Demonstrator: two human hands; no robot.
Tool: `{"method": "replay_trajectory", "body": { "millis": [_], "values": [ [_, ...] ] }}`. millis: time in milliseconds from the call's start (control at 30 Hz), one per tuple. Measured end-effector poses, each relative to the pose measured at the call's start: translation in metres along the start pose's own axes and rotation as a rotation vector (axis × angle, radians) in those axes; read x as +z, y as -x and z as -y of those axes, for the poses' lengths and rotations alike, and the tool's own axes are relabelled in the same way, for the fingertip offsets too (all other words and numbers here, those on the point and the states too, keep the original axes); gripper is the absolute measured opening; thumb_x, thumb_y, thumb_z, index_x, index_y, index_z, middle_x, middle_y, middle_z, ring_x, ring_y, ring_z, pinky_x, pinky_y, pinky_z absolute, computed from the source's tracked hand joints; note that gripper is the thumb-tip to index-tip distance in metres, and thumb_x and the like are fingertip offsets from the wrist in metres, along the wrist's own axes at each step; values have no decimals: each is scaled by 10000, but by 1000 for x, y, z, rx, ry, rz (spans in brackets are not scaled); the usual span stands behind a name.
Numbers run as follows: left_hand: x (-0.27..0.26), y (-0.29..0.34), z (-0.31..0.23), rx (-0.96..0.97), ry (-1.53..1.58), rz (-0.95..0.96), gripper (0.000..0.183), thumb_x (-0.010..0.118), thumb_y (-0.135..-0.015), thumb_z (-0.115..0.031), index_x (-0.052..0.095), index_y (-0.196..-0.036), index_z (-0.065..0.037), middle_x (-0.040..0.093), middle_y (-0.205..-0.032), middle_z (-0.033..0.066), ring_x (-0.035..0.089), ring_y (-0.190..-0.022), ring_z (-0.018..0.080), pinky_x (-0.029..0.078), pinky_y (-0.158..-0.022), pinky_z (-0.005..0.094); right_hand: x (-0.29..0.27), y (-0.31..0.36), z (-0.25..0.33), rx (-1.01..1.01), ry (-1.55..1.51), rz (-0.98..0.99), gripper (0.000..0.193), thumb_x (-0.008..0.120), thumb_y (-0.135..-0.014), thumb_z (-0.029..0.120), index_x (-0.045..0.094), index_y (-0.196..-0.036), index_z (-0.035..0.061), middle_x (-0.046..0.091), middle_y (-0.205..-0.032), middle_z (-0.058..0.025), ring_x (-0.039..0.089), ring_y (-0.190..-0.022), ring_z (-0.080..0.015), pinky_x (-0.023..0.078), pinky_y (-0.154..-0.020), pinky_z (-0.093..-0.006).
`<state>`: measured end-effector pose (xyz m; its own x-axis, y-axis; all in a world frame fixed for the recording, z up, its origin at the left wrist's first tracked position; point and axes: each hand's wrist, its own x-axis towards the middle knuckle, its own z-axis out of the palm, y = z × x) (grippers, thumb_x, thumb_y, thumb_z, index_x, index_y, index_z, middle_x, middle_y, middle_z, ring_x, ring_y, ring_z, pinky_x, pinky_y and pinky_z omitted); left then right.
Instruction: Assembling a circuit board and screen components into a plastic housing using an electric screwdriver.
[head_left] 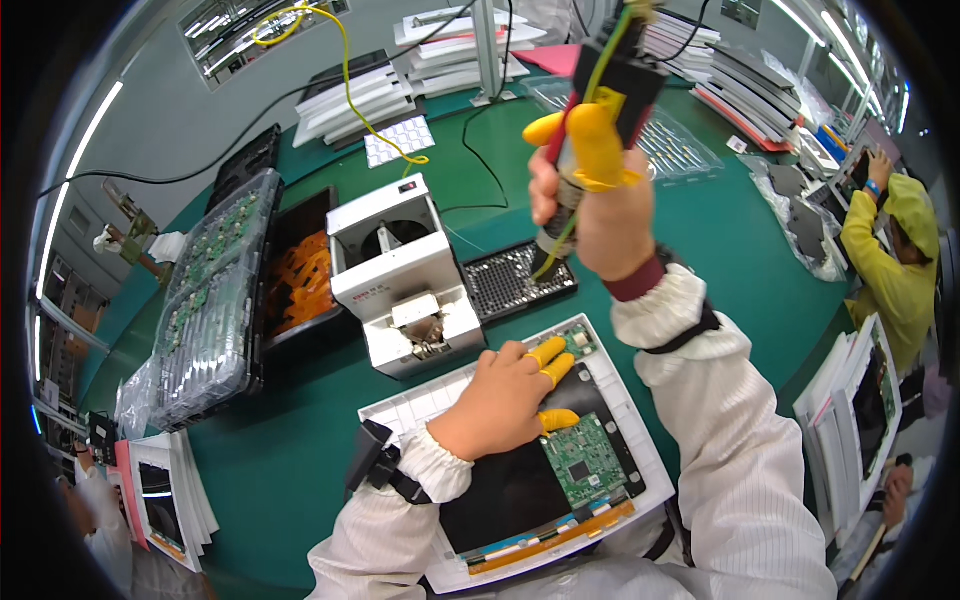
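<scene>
My right hand (610, 200), with yellow finger cots, is closed around an upright electric screwdriver (556, 240). Its lower end is over a black perforated screw tray (505, 282); whether the tip touches a screw is too small to tell. My left hand (505, 400), also in yellow finger cots, lies with fingers spread on an opened display panel (490, 500) in a white frame. Its fingertips rest on a small green board (580, 340) at the panel's top edge. The thumb touches the edge of a larger green circuit board (588, 462).
Left of the screw tray stands a white screw feeder machine (405, 280). Beyond it are a black bin of orange flex parts (303, 280) and a tray of green boards (215, 290). A clear tray (675, 145) lies behind my right hand. A co-worker (900, 250) sits at the right.
</scene>
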<state>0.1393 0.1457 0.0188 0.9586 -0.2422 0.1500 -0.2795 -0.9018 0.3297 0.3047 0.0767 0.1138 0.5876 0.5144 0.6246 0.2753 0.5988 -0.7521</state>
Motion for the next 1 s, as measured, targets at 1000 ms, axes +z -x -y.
{"method": "replay_trajectory", "body": {
  "millis": [1000],
  "values": [
    [-3, -4, 0, -33, -16, 137, 592, 674, -775, -369, 552, -1203, 21, 499, -1233, 114, 437, -1007, 299, 381, -854, 407, -42, 84, 19, 149, 31, -39, 496, 366, -940, 499, 479, -1069, 33, 522, -686, -80, 494, -538, -140, 431, -528, -268]
  ]
}}
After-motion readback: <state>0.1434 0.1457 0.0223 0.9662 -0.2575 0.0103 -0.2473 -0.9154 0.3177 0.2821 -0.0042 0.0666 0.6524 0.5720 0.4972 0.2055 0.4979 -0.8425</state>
